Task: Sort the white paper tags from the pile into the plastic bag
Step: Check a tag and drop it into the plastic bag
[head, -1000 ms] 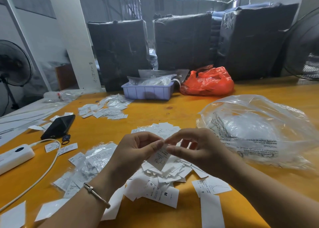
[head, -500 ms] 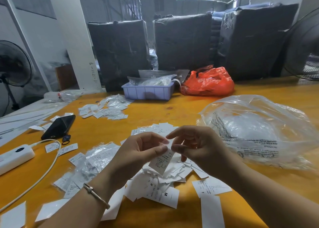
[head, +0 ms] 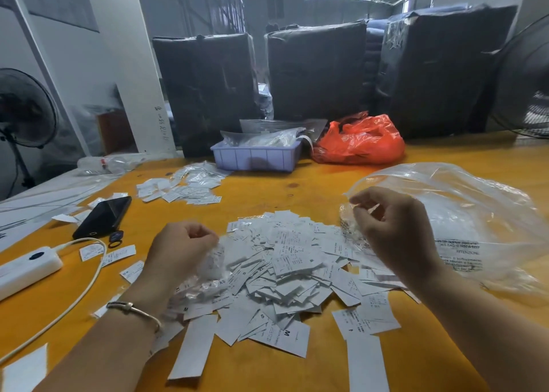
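Note:
A heap of white paper tags (head: 291,267) with size letters lies on the orange table in front of me. My left hand (head: 181,249) hovers over the heap's left edge, fingers curled, pinching a blurred white tag (head: 214,261) that hangs below it. The big clear plastic bag (head: 463,213) lies to the right, with printed text on its near side. At the bag's left rim, my right hand (head: 395,231) has its fingers curled and its fingertips pinch the film.
A black phone (head: 104,216), a white power bank (head: 26,268) with its cable, and loose tags lie at the left. Farther back are more tags in clear sleeves (head: 184,185), a lilac tray (head: 255,158) and a red bag (head: 359,142). Black-wrapped bales stand behind.
The hands have parted. My right hand let go of the tag and moved right and back to the bag's rim. My left hand kept the tag and dropped slightly left.

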Demonstrator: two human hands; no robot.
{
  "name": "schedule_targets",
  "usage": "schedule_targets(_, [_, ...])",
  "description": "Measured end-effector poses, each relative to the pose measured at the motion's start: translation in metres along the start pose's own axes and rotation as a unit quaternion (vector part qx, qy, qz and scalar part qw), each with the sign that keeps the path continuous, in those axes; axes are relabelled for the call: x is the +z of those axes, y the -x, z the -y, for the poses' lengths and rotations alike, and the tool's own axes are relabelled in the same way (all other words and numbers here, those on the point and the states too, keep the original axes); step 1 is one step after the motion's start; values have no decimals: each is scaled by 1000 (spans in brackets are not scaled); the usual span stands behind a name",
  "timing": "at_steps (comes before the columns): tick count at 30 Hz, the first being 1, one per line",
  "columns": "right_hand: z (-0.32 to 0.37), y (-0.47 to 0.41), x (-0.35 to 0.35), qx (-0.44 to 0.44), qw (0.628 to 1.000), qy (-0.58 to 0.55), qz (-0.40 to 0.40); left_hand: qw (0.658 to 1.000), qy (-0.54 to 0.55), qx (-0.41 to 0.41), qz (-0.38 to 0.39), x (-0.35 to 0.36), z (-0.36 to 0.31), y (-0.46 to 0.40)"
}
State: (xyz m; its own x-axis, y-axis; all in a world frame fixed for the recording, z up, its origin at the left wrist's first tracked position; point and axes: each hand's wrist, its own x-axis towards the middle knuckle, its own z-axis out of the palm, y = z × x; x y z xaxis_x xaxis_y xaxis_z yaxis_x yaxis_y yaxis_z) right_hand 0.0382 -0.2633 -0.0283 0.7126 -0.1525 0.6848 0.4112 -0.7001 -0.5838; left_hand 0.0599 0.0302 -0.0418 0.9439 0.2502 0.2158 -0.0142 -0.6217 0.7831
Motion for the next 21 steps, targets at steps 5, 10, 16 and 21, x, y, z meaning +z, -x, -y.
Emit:
schedule_targets(5, [-19,-12,-13,65,978,197,10,987,-159,-19,10,-6,12,-6])
schedule_targets(10, [-31,-19,-18,138,901,387,137,976,-217,-18,1,-8,12,-5])
schedule_targets(16, [-32,-19,-17,167,860,436,207,979,-173,96,-42,1,1,4])
schedule_targets(21, [-33,-19,-20,164,873,413,198,977,-46,200,54,18,-13,21])
